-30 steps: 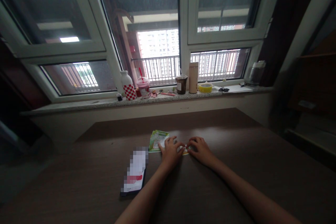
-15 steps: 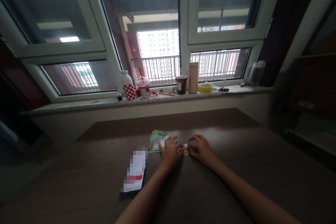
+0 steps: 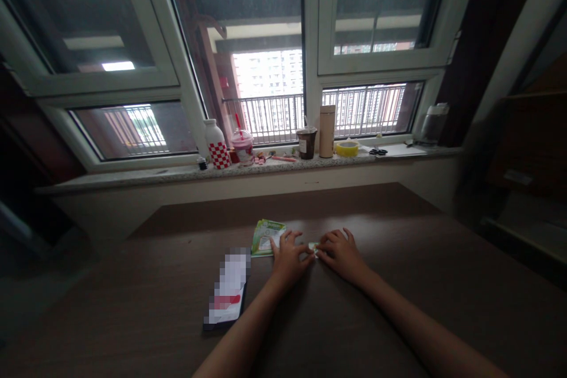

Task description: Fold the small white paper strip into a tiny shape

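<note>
Watched remotely: small white-and-green paper-like piece (image 3: pixel 314 249) lay on the dark brown wood-look table (image 3: pixel 332 331) between left hand (image 3: pixel 290 257) and right hand (image 3: pixel 343 252). Fingertips met its edges; pinched or merely pressed, I couldn't tell. Judged light, thin, easily creased; opposite edges suited holding. Earlier, yellow-orange had shown there.

Room, home or office unclear — table (image 3: pixel 398 236) | windowsill (image 3: pixel 146 178) with drinks (image 3: pixel 306 146) | railing (image 3: pixel 270 118) outside

Dim room with a broad brown table (image 3: pixel 146 283) beneath a pale wall (image 3: pixel 248 185), a speckled stone windowsill (image 3: pixel 168 175), and white-framed windows (image 3: pixel 311 23) admitting daylight past a balcony railing (image 3: pixel 274 115).
</note>
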Motion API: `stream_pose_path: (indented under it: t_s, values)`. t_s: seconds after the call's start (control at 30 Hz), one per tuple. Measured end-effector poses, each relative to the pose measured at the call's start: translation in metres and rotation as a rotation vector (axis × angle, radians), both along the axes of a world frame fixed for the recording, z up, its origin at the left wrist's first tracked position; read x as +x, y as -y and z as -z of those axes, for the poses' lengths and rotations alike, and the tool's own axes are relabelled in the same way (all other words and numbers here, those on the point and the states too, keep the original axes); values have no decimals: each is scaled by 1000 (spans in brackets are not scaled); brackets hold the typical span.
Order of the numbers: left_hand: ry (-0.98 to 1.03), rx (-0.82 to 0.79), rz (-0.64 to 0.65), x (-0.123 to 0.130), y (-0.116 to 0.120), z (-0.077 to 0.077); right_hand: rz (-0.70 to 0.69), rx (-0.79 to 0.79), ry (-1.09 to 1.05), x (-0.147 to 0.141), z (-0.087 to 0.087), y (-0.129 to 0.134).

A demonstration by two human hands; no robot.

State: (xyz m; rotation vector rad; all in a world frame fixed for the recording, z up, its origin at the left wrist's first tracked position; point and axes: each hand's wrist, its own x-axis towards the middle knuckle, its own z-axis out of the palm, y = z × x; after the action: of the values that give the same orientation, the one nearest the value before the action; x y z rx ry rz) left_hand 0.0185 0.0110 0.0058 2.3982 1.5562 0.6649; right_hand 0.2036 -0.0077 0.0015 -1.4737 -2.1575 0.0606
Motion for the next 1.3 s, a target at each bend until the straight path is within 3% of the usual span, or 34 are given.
stream_pose_path:
  t_s: [0.37,0.7,1.3]
  values:
    - [48,-23,-40,0,-2,3,14,-173,-216,6,19,-14]
    - [23,-5,-13,-2,-3,4,15,-14,-146,8,14,-14]
    - [56,-12,-47,-1,-1,1,-115,-54,-216,13,17,-18]
